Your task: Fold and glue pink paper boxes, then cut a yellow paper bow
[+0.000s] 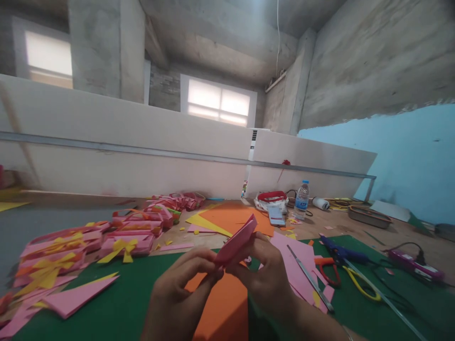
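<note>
A folded piece of pink paper (pixel 237 240) is held up in front of me, tilted with its upper end to the right. My left hand (pixel 183 289) pinches its lower left end between thumb and fingers. On its right side, my right hand (pixel 265 270) grips it, with some fingers hidden behind the paper. Directly below both hands lies a sheet of orange paper (pixel 223 312) on the green cutting mat (pixel 138 289). To the right, a craft knife (pixel 311 277) rests on pink sheets (pixel 291 253).
Finished-looking pink paper bags with yellow bows (pixel 122 248) crowd the left. Orange-handled scissors (pixel 329 271), a blue glue gun (pixel 343 251) with a glue stick, and a purple power strip (pixel 415 265) lie right. A water bottle (pixel 302 199) and phone (pixel 276 215) stand farther back.
</note>
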The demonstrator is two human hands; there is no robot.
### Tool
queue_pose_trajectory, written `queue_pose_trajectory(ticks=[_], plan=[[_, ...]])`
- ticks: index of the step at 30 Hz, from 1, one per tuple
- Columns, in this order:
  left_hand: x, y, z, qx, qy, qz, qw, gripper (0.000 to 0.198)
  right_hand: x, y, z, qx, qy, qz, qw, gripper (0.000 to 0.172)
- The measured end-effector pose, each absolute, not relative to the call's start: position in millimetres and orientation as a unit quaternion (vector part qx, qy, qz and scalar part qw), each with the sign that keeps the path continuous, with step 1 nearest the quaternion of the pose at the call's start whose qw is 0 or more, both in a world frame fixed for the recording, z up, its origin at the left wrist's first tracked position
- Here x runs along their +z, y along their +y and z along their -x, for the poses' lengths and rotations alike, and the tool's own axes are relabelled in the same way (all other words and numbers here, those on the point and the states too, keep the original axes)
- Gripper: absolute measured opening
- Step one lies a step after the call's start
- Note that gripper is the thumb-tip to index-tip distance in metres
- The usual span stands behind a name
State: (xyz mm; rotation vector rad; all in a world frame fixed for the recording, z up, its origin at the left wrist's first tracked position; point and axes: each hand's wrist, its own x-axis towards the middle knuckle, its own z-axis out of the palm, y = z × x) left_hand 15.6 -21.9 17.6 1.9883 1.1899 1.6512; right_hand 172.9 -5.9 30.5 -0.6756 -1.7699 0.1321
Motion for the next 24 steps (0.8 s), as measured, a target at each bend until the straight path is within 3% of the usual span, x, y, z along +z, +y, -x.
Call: queue_pose_trajectory(ticks=[6,9,14,18,24], plan=[[19.0,-25.3,-19.4,0.601,0.439,-0.653,0.142,0.012,32.4,-7.4,-172.1,0.055,-0.746,0.316,0.583,0.012],[14.4,-22.2,-16.5,0.603,0.401,-0.686,0.077,0.005,31.1,-7.1,-171.3,0.064,-0.744,0.333,0.576,0.011],[7.2,-16.1,-9.4,0.594,0.33,-0.733,-0.032,0.019,29.8,-7.7,-170.5,0.036,-0.744,0.341,0.573,0.016],[9.4,-15.6,-7.0,0.569,0.336,-0.746,-0.082,0.013,29.0,-7.4,-169.4,0.016,-0.753,0.332,0.568,0.017],[8.1,-18.3,-9.1,0.553,0.392,-0.735,-0.03,0.006,24.6,-9.3,-166.8,-0.035,-0.74,0.377,0.556,0.018]])
